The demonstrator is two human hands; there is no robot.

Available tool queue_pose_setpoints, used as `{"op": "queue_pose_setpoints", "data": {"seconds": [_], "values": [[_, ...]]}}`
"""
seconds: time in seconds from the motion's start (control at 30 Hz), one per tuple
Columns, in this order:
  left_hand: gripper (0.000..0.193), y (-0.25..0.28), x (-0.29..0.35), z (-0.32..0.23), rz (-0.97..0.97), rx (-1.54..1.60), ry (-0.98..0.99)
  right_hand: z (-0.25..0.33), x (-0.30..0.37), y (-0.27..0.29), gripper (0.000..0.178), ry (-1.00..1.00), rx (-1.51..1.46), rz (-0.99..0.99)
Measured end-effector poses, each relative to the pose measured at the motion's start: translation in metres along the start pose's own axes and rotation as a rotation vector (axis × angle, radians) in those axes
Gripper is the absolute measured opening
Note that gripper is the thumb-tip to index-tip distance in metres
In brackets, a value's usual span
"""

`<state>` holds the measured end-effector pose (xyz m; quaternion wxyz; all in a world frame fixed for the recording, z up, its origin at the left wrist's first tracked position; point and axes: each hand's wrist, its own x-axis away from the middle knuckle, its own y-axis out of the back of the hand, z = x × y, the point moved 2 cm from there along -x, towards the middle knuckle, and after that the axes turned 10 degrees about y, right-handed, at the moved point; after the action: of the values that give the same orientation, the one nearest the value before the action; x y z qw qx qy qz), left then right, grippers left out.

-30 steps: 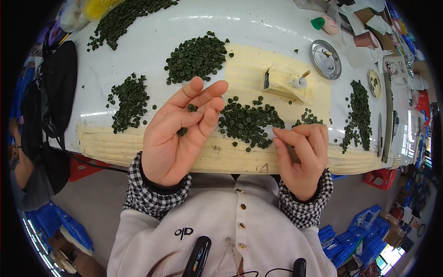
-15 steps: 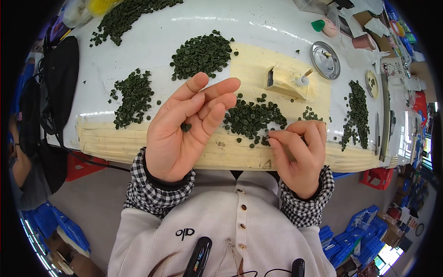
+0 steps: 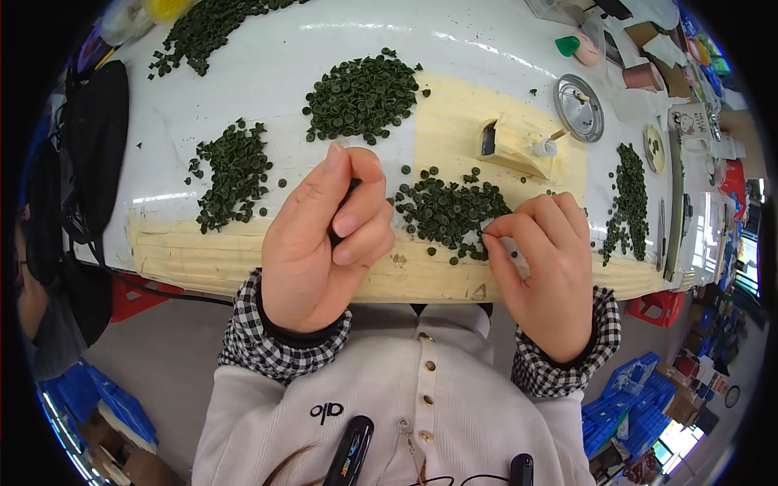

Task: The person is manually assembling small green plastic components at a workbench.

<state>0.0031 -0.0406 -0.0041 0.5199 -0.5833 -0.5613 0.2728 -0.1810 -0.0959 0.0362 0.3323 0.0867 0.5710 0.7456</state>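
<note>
- Your left hand hangs above the front edge of the glossy white counter, palm turned inward, fingers curled.
- Its grip is narrow: small dark green pieces show between the bent fingers and palm; how many, you cannot tell.
- Your right hand is at the right end of the near pile of small round dark green pieces, thumb and index fingertips close together; whether a piece sits between them, you cannot tell.
- The near pile lies between your two hands, mostly on cream tape covering along the counter's front, with a few pieces strayed toward you.
- A larger middle heap of similar green pieces lies beyond your left hand; a left heap lies to that hand's left.
- A far heap lies at upper left; a long narrow right heap lies beyond your right hand.
- A cream-wrapped block stands behind the near pile, a short white cylinder at its right end.
- Farther right, you have a round silver metal dish and a pale yellow round dish bearing small dark pieces.
</note>
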Motion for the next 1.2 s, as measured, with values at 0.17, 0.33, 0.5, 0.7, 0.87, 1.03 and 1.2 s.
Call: {"op": "queue_pose_setpoints", "data": {"seconds": [0.17,0.33,0.5,0.7,0.87,1.03,1.2], "values": [[0.033,-0.003,0.000,-0.002,-0.036,-0.047,-0.010,0.003,-0.006,0.006,0.012,-0.014,0.047,0.118],[0.033,-0.003,0.001,-0.002,0.029,-0.083,-0.029,0.008,-0.011,0.002,0.012,-0.031,0.080,0.106],[0.033,0.003,0.001,-0.003,0.098,-0.076,-0.042,0.008,-0.011,0.004,0.011,-0.012,0.089,0.135],[0.026,-0.003,0.003,-0.002,0.007,-0.081,-0.058,0.010,-0.004,0.001,0.010,0.069,0.206,0.124],[0.021,-0.002,0.004,-0.001,-0.009,-0.120,-0.050,0.022,-0.006,-0.001,0.006,0.177,0.357,0.189],[0.022,0.004,0.003,0.001,0.058,-0.112,-0.078,0.022,-0.007,-0.005,0.006,0.238,0.409,0.204],[0.027,0.001,0.002,-0.001,0.019,-0.120,-0.072,0.007,0.001,-0.005,0.008,0.175,0.260,0.120]]}}
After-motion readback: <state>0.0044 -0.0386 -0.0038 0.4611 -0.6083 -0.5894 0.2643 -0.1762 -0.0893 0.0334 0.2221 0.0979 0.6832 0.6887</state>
